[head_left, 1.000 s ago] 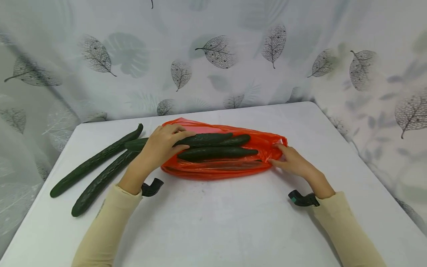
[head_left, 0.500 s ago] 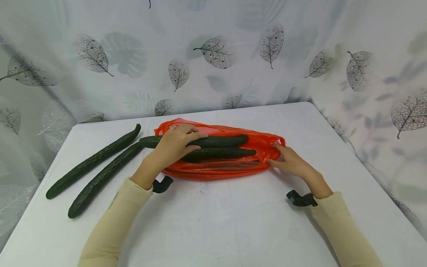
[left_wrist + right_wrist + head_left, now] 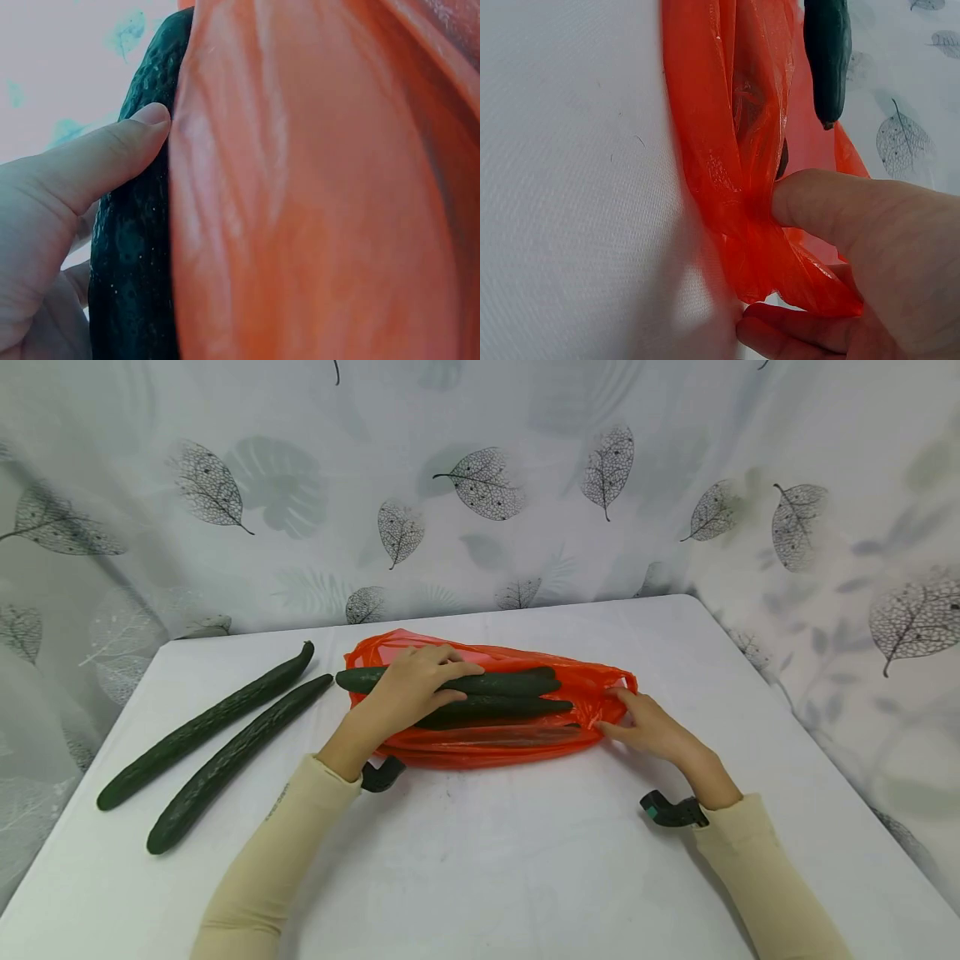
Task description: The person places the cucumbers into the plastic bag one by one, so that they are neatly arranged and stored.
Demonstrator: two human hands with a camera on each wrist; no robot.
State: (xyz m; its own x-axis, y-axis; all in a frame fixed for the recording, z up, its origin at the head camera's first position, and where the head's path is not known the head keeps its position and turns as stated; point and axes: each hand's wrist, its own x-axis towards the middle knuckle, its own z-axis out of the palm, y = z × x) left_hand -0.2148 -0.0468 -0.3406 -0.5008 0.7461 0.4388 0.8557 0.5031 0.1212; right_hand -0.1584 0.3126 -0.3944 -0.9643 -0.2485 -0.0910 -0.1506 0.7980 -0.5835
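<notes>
My left hand grips a dark green cucumber from above, thumb along its near side. That cucumber lies lengthwise over the opening of a red plastic bag, its left end sticking out past the bag's edge. In the left wrist view the thumb presses the cucumber's bumpy skin beside the bag's film. Another cucumber lies inside the bag, and a further tip shows behind the held one. At the bag's right end my right hand pinches the gathered plastic between thumb and fingers.
Two more cucumbers, a farther one and a nearer one, lie slanted on the left of the white table. A leaf-patterned curtain hangs behind and along the right side.
My left hand has moved right, carrying the held cucumber farther over the bag and away from the two on the table. My right hand keeps its hold on the bag's end.
</notes>
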